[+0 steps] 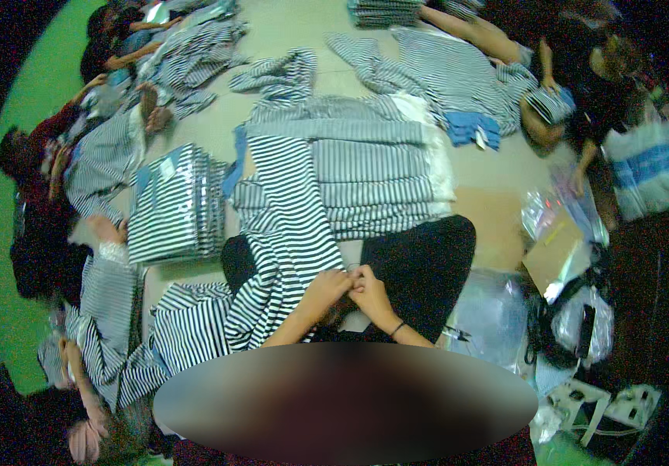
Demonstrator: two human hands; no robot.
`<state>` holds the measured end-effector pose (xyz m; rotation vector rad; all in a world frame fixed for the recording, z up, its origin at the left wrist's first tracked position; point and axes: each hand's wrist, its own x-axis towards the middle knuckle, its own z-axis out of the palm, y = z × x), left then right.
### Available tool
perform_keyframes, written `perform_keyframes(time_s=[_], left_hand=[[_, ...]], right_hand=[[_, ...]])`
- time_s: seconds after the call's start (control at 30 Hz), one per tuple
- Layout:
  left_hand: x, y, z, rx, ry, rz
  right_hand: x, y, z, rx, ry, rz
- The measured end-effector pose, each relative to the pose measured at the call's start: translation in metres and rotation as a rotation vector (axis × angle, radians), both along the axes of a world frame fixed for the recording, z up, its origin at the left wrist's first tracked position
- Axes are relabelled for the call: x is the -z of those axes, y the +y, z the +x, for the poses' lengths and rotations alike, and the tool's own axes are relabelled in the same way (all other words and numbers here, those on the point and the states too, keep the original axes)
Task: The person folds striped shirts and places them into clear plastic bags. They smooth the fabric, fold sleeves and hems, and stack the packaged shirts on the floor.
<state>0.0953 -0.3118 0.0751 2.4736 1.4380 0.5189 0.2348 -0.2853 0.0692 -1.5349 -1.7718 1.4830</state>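
Note:
My left hand [330,289] and my right hand [371,293] meet in front of my lap, fingertips pinched together. Anything between them is too small or hidden to make out. Right beside my left hand ends a long band of black-and-white striped garment [292,198], which runs away from me over a pile. More of its bunched cloth [253,299] lies over my left leg and under my left forearm. The pile of folded striped garments [373,171] sits just beyond my knees, with white fabric [437,155] along its right side. A dark band circles my right wrist.
Left of the pile stands a stack of bagged striped garments [175,206]. Cardboard [490,233], clear plastic bags [486,311], scissors [456,334] and a power strip [585,330] lie to my right. Several people sit along both sides among striped clothes.

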Motion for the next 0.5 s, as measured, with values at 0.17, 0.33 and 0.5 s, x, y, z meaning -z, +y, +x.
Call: perform_keyframes(time_s=[0.17,0.33,0.5], left_hand=[[0.011,-0.009,-0.002,-0.152,-0.088,-0.223],[0.014,-0.014,-0.004,-0.161,-0.093,-0.147],[0.014,-0.019,-0.001,-0.204,-0.201,-0.111]], right_hand=[[-0.015,-0.003,0.004,0.017,0.09,0.085],[-0.039,-0.012,0.05,0.116,0.005,0.408],[-0.018,-0.029,0.159,0.541,-0.514,0.496]])
